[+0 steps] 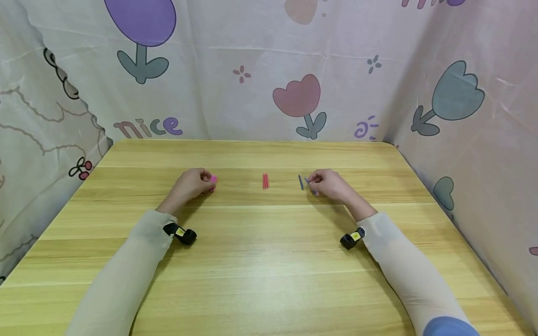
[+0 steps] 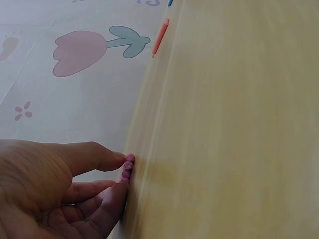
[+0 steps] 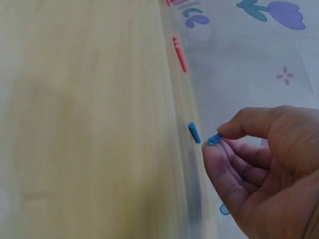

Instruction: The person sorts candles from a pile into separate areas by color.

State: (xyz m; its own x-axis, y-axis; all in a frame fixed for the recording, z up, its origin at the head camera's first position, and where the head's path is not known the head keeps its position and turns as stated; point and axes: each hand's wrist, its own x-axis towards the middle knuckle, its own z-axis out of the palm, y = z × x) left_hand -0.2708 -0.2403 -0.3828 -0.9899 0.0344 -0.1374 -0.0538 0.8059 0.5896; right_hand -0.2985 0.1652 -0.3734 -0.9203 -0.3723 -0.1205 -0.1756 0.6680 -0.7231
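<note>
On the left of the table, my left hand (image 1: pixel 193 183) pinches a row of several short pink sticks (image 1: pixel 214 181) lying side by side. Its thumb and a finger press in at the two ends of the row, as the left wrist view shows with the pink stick ends (image 2: pixel 127 166). Over on the right, my right hand (image 1: pixel 333 185) holds a short blue stick (image 3: pixel 214 139) between thumb and finger. A second blue stick (image 1: pixel 300 182) lies on the wood just left of those fingertips. Between the hands sits a small group of red sticks (image 1: pixel 265 181), placed side by side.
The wooden table (image 1: pixel 269 261) reaches back to a patterned cloth (image 1: pixel 235 102) hanging behind it, with more cloth on both sides. Small black cameras (image 1: pixel 185 234) are strapped at both wrists over pale sleeves (image 1: pixel 126 270).
</note>
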